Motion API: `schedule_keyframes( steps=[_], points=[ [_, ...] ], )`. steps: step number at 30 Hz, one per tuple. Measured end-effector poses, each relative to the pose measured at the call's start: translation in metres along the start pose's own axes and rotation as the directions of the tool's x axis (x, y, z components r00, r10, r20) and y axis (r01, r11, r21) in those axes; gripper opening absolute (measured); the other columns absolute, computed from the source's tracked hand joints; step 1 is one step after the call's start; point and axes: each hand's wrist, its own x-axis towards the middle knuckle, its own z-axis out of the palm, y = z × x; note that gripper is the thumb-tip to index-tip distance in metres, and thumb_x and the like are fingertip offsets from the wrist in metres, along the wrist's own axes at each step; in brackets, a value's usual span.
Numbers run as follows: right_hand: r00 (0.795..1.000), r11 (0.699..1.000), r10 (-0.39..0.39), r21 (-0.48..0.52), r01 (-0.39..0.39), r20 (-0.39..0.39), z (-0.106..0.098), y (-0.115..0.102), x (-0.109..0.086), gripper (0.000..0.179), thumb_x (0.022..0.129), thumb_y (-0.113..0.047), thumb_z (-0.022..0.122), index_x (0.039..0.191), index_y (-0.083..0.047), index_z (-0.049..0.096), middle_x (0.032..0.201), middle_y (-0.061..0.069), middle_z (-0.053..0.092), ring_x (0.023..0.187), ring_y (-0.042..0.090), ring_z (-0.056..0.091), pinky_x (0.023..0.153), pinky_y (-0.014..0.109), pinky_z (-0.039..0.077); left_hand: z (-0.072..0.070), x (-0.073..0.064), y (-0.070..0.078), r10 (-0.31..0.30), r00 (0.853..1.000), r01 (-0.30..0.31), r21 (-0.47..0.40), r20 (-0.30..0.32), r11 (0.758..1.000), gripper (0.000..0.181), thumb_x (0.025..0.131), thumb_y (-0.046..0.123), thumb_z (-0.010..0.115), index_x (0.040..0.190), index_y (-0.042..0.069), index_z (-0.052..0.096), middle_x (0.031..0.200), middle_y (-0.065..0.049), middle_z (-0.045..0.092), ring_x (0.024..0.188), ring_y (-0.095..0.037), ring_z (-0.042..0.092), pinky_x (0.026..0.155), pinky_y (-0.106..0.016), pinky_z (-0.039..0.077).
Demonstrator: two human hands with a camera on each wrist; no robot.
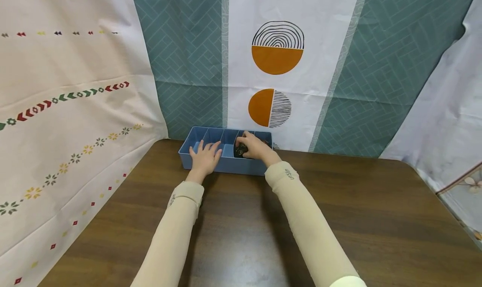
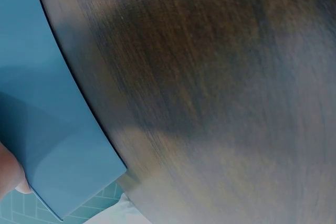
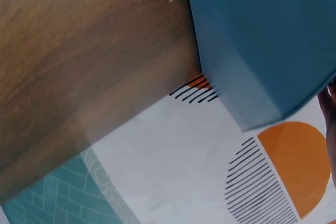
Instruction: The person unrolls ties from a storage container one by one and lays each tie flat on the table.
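A long blue divided box (image 1: pixel 241 165) stands on the table against the back curtain. My left hand (image 1: pixel 203 159) lies over its front rim on the left side, fingers spread and holding nothing. In the left wrist view, fingertips (image 2: pixel 9 171) show at the rim above the box's front wall (image 2: pixel 63 129). My right hand (image 1: pixel 256 147) reaches over the rim into a compartment right of the middle, thumb and fingers bent round a dark item with a small pattern (image 1: pixel 239 150). Its kind is hard to make out. In the right wrist view, the box's end wall (image 3: pixel 257 45) hides most of that hand.
Dividers split the box into several compartments; something brownish (image 1: pixel 266 142) sits in the rightmost one, partly hidden by the right hand. A brown wooden table (image 1: pixel 241 237) extends toward me. Patterned curtains (image 1: pixel 188 61) hang behind it, with a white cloth (image 1: pixel 75 153) along the left.
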Motion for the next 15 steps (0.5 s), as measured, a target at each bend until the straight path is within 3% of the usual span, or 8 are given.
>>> schedule_keyframes(
  steps=[15],
  points=[
    [1.0, 0.999, -0.023, 0.043, 0.024, -0.01, -0.019, -0.005, -0.008, 0.03, 0.083, -0.004, 0.07, 0.112, -0.01, 0.062, 0.114, 0.013, 0.048, 0.105, 0.028, 0.049, 0.094, 0.038, 0.047, 0.003, 0.003, -0.003, -0.006, 1.0, 0.006, 0.008, 0.007, 1.0, 0.049, 0.102, 0.043, 0.026, 0.147, 0.025, 0.034, 0.147, -0.013, 0.039, 0.144, -0.041, 0.013, 0.107, -0.072, 0.004]
  ],
)
